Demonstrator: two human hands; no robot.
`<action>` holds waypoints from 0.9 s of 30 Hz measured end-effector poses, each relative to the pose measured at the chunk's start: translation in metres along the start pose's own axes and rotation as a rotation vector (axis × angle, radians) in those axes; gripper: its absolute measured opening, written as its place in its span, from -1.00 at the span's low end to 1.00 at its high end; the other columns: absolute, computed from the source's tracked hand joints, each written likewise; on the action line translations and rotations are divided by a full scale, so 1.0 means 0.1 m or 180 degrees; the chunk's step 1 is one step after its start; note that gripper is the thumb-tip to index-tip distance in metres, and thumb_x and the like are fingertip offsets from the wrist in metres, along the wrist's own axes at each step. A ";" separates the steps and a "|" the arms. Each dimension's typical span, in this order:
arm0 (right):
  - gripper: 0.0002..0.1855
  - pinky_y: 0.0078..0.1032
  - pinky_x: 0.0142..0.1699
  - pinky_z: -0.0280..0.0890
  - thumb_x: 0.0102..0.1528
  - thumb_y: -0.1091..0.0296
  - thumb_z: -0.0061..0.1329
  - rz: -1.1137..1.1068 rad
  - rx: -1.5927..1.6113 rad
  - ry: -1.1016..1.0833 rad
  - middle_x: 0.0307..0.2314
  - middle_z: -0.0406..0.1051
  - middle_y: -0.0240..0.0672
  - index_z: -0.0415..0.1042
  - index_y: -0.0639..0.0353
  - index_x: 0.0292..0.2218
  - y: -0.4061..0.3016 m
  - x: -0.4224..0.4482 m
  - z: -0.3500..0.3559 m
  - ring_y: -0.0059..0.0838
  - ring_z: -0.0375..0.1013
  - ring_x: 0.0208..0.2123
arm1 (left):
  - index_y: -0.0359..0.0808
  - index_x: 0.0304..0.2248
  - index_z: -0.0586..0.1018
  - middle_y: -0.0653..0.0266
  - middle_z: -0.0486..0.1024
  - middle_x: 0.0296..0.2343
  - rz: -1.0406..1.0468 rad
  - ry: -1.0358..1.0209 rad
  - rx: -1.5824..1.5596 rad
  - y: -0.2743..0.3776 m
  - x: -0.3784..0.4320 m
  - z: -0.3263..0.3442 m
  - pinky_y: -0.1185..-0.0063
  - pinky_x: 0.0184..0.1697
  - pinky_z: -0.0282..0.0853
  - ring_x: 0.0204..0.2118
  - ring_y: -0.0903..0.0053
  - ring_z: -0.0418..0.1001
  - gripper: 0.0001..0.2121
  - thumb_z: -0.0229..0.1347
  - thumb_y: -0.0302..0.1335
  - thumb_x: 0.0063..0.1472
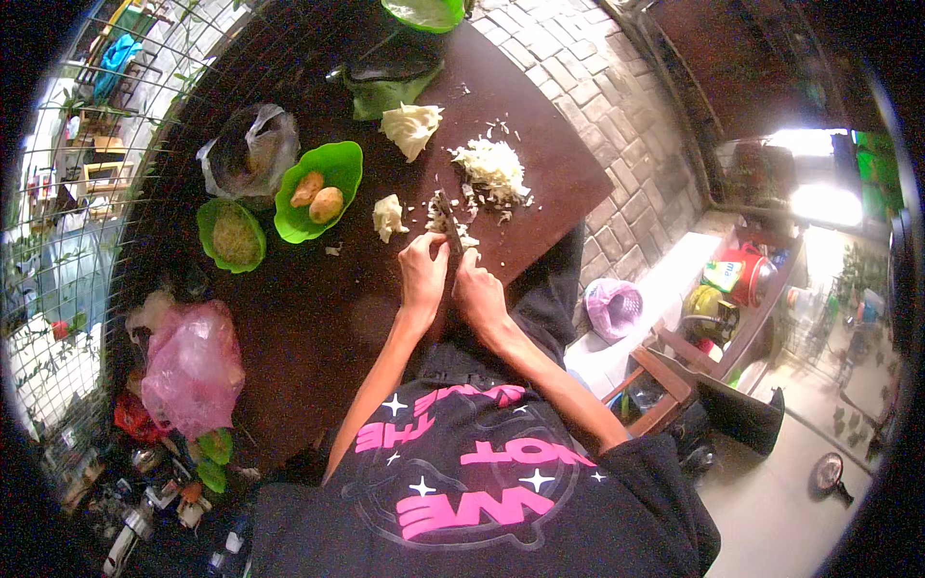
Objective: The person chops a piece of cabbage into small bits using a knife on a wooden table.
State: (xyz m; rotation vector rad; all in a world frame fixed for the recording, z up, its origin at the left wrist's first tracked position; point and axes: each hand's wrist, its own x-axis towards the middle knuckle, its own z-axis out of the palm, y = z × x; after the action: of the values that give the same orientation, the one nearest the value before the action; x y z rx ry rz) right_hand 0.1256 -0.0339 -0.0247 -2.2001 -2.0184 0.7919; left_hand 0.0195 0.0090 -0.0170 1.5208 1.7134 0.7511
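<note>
My right hand (pixel 478 285) grips the handle end of a dark knife (pixel 454 235) whose blade lies over chopped pale cabbage (pixel 439 209) on the brown table. On the blade's left side, my left hand (pixel 425 271) has its fingers bent down at the cabbage and blade; whether it holds a piece is hidden. A heap of shredded cabbage (pixel 493 170) lies beyond the knife to the right. One small cabbage chunk (pixel 389 217) sits left of the blade, and a larger cabbage piece (pixel 412 130) lies farther back.
Left on the table (pixel 318 361) stand a green bowl (pixel 289 206) with two potato-like items, a smaller green bowl (pixel 202 224) of shredded food, a clear plastic bag (pixel 278 141) and a pink bag (pixel 195 368). Another green bowl (pixel 452 22) is at the back. A lined basket (pixel 614 311) stands right.
</note>
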 end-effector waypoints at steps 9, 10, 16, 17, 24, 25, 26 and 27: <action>-0.87 -0.17 -0.53 0.42 0.10 0.49 -0.24 0.0021 0.0162 -0.0020 -0.67 0.44 0.05 0.15 0.33 -0.30 -0.03 0.00 -0.09 -0.02 0.51 -0.58 | -0.39 -0.36 0.59 0.06 0.57 -0.38 -0.0079 -0.0043 -0.0009 0.06 0.00 -0.02 0.44 -0.19 0.41 -0.30 0.23 0.54 -0.85 0.16 -0.52 0.06; -0.87 -0.17 -0.53 0.42 0.10 0.49 -0.24 0.0015 0.0164 -0.0022 -0.67 0.44 0.05 0.15 0.33 -0.30 -0.02 0.00 -0.08 -0.02 0.51 -0.58 | -0.39 -0.36 0.59 0.06 0.57 -0.37 -0.0081 -0.0043 -0.0020 0.06 0.00 -0.02 0.43 -0.19 0.41 -0.29 0.23 0.54 -0.85 0.16 -0.52 0.06; -0.85 -0.16 -0.51 0.42 0.08 0.48 -0.21 0.0045 0.0234 -0.0123 -0.66 0.44 0.06 0.15 0.33 -0.29 -0.03 -0.01 -0.10 -0.01 0.51 -0.58 | -0.39 -0.36 0.59 0.06 0.57 -0.37 -0.0163 -0.0066 -0.0080 0.07 -0.01 -0.01 0.43 -0.19 0.40 -0.30 0.23 0.54 -0.86 0.16 -0.54 0.05; -0.84 -0.15 -0.51 0.42 0.08 0.48 -0.21 0.0052 0.0254 -0.0132 -0.66 0.44 0.07 0.14 0.34 -0.29 -0.02 -0.01 -0.10 0.00 0.51 -0.57 | -0.39 -0.36 0.58 0.05 0.57 -0.38 -0.0155 -0.0050 -0.0096 0.06 -0.01 0.00 0.43 -0.19 0.40 -0.30 0.23 0.54 -0.86 0.16 -0.54 0.05; -0.81 -0.10 -0.49 0.39 0.09 0.49 -0.23 0.0024 0.0459 -0.0204 -0.65 0.40 0.17 0.13 0.43 -0.28 -0.01 0.00 -0.14 0.09 0.48 -0.56 | -0.39 -0.37 0.58 0.05 0.56 -0.38 -0.0036 -0.0030 -0.0053 0.05 0.00 0.01 0.42 -0.18 0.40 -0.30 0.22 0.54 -0.87 0.16 -0.56 0.04; -0.81 -0.10 -0.49 0.39 0.09 0.49 -0.23 0.0022 0.0459 -0.0201 -0.65 0.40 0.17 0.13 0.43 -0.28 0.00 0.01 -0.12 0.09 0.48 -0.56 | -0.39 -0.37 0.58 0.05 0.56 -0.38 -0.0001 -0.0011 -0.0029 0.04 0.00 0.01 0.42 -0.19 0.40 -0.30 0.22 0.54 -0.87 0.16 -0.55 0.05; -0.81 -0.09 -0.49 0.39 0.08 0.49 -0.23 0.0017 0.0447 -0.0195 -0.65 0.40 0.17 0.13 0.42 -0.28 0.01 0.02 -0.10 0.10 0.48 -0.56 | -0.39 -0.37 0.58 0.05 0.56 -0.38 0.0035 0.0003 -0.0003 0.05 0.00 0.00 0.42 -0.19 0.40 -0.30 0.22 0.53 -0.87 0.16 -0.55 0.05; -0.81 -0.09 -0.49 0.39 0.08 0.48 -0.23 0.0012 0.0434 -0.0189 -0.65 0.40 0.16 0.13 0.41 -0.28 0.02 0.03 -0.08 0.11 0.48 -0.55 | -0.39 -0.37 0.58 0.05 0.56 -0.38 0.0039 -0.0001 -0.0004 0.06 0.00 0.00 0.42 -0.19 0.40 -0.30 0.22 0.53 -0.87 0.16 -0.55 0.05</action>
State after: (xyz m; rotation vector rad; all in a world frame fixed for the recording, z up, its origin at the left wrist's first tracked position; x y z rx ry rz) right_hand 0.1306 -0.0290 -0.0193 -2.1309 -1.9231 0.9756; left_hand 0.0231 0.0101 -0.0124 1.5319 1.7046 0.7581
